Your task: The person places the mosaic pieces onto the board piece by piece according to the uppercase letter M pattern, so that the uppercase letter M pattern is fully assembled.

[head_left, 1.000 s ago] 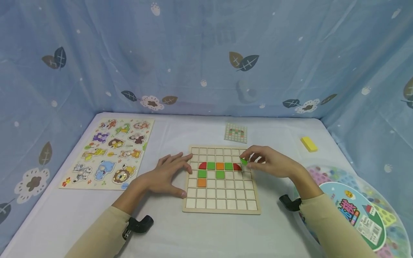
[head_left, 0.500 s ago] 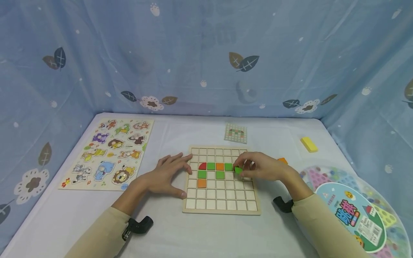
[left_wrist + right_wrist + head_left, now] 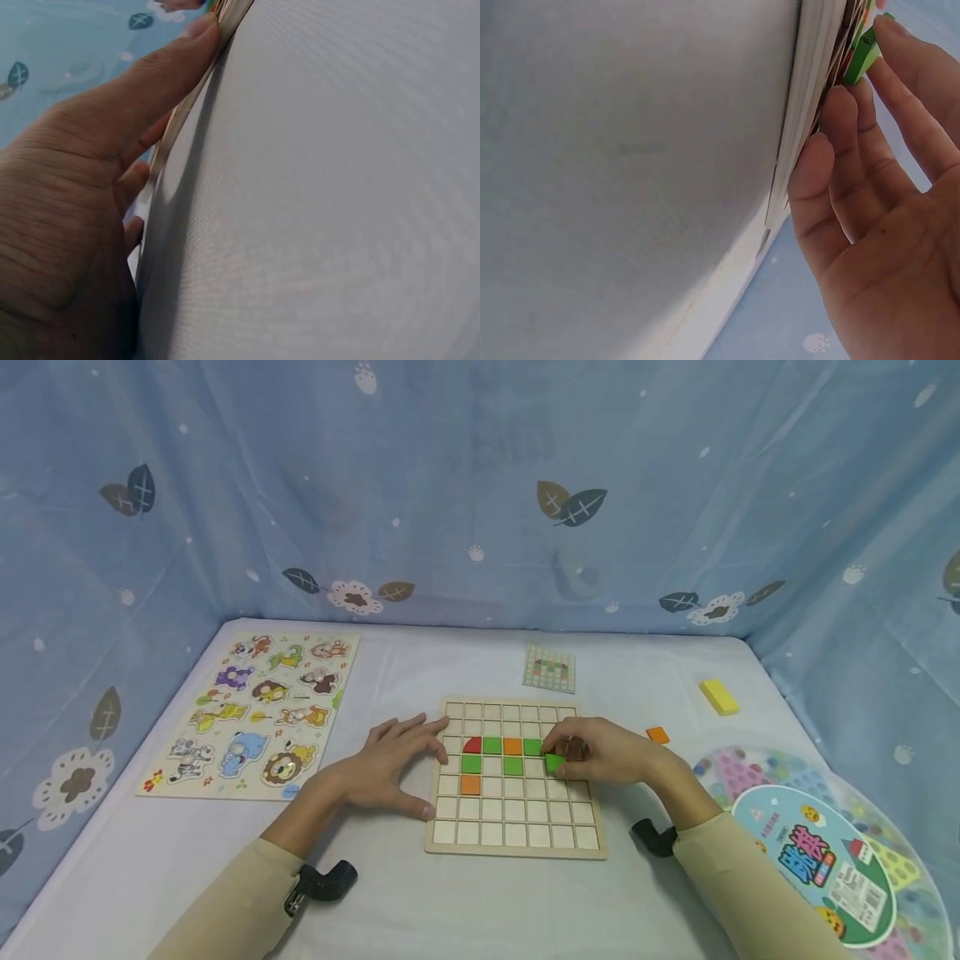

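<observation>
A wooden grid board (image 3: pixel 517 851) lies on the table, with several green and orange square tiles and a red rounded piece (image 3: pixel 472 746) set in its cells. My left hand (image 3: pixel 386 770) rests at the board's left edge, fingers spread and thumb touching the frame. My right hand (image 3: pixel 611 752) pinches a green tile (image 3: pixel 553 765) between thumb and fingers over the board's right part. In the right wrist view, the green tile (image 3: pixel 863 58) is tilted against the grid. The fingers hide the cells behind, including where the right-hand red piece lay.
A small pattern card (image 3: pixel 550 670) lies beyond the board. At the right are a loose orange tile (image 3: pixel 657 735), a yellow block (image 3: pixel 719 697) and a round game package (image 3: pixel 817 860). An animal puzzle board (image 3: pixel 251 718) lies at the left.
My right hand has moved left and toward me with the green tile, from the board's right edge to a cell further in. The loose orange tile has come into view. My left hand stays put.
</observation>
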`<state>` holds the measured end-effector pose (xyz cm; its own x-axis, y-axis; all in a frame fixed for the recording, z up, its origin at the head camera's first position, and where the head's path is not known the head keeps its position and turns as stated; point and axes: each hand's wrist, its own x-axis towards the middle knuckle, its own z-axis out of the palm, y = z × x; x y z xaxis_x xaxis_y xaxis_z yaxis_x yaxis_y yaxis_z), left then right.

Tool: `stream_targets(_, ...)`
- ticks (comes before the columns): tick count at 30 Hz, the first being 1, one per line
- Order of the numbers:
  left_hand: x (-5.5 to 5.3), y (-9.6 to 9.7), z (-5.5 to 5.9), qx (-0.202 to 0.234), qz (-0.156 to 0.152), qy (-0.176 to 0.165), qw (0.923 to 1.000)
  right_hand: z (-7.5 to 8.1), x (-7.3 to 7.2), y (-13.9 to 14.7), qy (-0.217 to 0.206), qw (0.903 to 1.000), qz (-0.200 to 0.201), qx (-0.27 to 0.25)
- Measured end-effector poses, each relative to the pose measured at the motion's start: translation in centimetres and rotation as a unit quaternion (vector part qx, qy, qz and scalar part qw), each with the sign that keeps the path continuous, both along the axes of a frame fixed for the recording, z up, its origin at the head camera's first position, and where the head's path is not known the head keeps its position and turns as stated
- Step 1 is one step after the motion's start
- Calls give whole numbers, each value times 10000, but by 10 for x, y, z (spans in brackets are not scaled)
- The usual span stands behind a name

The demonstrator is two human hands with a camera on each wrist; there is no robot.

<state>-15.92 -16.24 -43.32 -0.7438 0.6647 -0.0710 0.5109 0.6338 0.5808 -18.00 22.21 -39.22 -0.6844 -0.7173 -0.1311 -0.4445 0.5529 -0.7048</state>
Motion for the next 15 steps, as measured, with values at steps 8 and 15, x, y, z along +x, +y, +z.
stream_targets(8, 0, 0, 0, -7, -11, 3, 10000, -1, 0, -1, 42, 10000, -1, 67)
stream_targets(15, 2, 0, -1, 39, -3, 28, 10000, -1, 2, -1, 61, 9999, 23, 76)
